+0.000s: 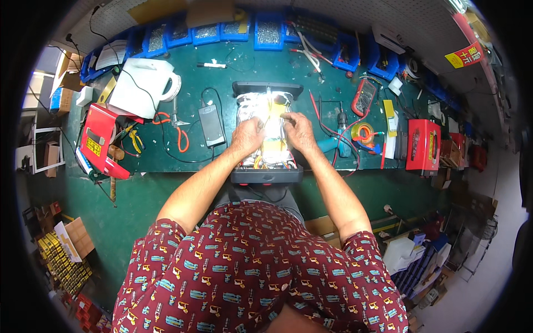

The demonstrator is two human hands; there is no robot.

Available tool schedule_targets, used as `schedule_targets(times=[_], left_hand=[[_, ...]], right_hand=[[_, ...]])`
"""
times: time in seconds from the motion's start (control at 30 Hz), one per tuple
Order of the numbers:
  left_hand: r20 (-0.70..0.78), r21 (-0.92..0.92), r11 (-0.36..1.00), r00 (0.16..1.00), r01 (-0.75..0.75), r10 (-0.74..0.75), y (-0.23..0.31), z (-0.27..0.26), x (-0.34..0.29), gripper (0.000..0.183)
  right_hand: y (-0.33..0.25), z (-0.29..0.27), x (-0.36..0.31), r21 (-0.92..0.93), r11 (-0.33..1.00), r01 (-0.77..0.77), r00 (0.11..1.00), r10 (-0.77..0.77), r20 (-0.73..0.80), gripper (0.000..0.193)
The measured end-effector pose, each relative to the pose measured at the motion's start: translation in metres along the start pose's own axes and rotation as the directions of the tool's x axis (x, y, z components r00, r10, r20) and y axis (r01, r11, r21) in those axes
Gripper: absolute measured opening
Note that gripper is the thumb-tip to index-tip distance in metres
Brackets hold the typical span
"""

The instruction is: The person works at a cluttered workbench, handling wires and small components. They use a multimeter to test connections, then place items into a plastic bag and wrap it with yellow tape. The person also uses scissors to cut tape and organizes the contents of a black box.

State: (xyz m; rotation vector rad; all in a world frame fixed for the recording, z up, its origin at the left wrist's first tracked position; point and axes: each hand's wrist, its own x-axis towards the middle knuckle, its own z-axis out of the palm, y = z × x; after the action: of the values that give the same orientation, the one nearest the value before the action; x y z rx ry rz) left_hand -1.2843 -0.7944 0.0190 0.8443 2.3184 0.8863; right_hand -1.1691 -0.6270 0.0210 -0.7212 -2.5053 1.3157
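- Head view: a green workbench (194, 77) stretched across the scene, its far side lined with blue bins (268, 46) of small parts beneath a pegboard wall (114, 22); a green floor (139, 233) showed below its front edge.
- On the left of the bench stood a white jug (139, 86) and a red casing (97, 139), with a dark adapter (211, 126) and orange-handled pliers (183, 140) nearer the middle.
- On the right lay a red multimeter (364, 99), a teal power tool (344, 141) and a roll of yellow tape (362, 132), with a second red casing (425, 147) beyond them.
- The opened device (269, 130) sat at the bench's front edge, directly before the person and between both hands.
- Its long axis ran from the person toward the bins, a dark near panel (266, 176) closing one end and a dark far panel (267, 87) the other.
- The interior glared white, washing out much detail; yellow patches showed through, and orange wires (258, 162) gathered near the closer end.
- The left hand (249, 136) and the right hand (300, 132) reached over opposite sides, fingers bent inward; whether the fingertips pinched anything could not be told through the glare.
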Motion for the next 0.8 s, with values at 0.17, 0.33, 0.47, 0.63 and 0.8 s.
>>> schedule_targets(times=[0.17,0.33,0.47,0.63,0.8], left_hand=[[-0.019,-0.154,0.988,0.999,-0.030,0.028,-0.011,0.006,0.001,0.019],[0.047,-0.189,0.981,0.999,0.036,-0.028,-0.016,0.006,0.004,0.019],[0.035,-0.244,0.969,0.999,0.040,-0.032,-0.007,0.001,0.008,0.020],[-0.068,-0.245,0.967,0.993,0.076,-0.095,0.017,0.005,0.014,0.025],[-0.099,-0.140,0.986,0.990,0.091,-0.105,0.019,0.008,0.020,0.023]], right_hand=[[-0.020,-0.002,0.006,-0.168,0.983,-0.076,0.995,0.084,0.045,0.031],[-0.034,0.002,0.012,-0.375,0.924,-0.074,0.994,0.100,0.051,0.031],[-0.040,0.003,0.006,-0.422,0.906,-0.017,0.998,0.042,0.050,0.029],[-0.035,0.003,0.008,-0.370,0.928,0.035,0.999,-0.017,0.052,0.024],[-0.013,0.014,0.011,-0.248,0.968,0.037,0.999,-0.043,-0.017,0.023]])
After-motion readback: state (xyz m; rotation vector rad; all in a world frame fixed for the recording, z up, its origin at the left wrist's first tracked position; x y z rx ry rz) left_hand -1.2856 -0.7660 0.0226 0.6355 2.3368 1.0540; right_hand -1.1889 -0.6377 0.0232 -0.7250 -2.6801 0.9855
